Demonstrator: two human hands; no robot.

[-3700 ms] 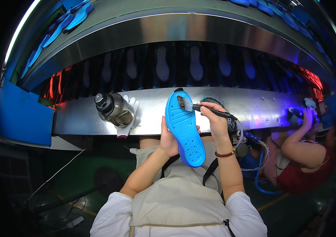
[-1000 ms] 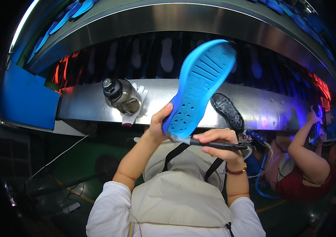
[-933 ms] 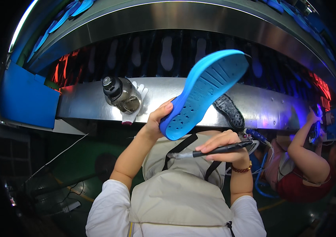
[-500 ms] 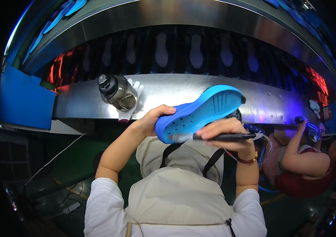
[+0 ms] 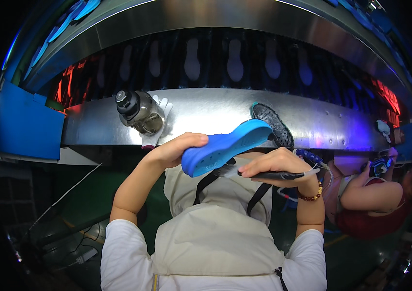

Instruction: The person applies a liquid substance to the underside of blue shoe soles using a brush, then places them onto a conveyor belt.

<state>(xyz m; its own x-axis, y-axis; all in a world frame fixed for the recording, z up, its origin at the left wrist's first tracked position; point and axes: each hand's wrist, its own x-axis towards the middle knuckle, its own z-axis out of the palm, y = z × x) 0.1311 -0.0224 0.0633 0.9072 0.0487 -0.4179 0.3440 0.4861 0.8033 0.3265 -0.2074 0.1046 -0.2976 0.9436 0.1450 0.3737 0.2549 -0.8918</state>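
Note:
My left hand [image 5: 179, 146] grips a blue foam shoe sole [image 5: 237, 144] at its near left end, thumb on top. The sole is tilted, its light blue, hole-dotted face turned toward me. In my right hand [image 5: 279, 164] is a black-handled brush [image 5: 283, 175]. Its pale bristles lie close to the lower edge of the sole; whether they touch cannot be told. Just beyond the sole's far end, a dark patterned outsole [image 5: 273, 125] with a teal edge rests on the metal ledge [image 5: 206, 109].
A dark bottle [image 5: 144, 116] stands on the ledge at left, beside a white glove [image 5: 165, 107]. Behind the ledge runs a row of dark slots with pale sole shapes [image 5: 235, 60]. At right, another person [image 5: 375, 196] holds a blue item. A blue panel [image 5: 29, 121] borders the left.
The sole has come lower and left and turned more edge-on. The brush has drawn off its face toward the lower edge. The dark outsole, mostly covered before, now shows.

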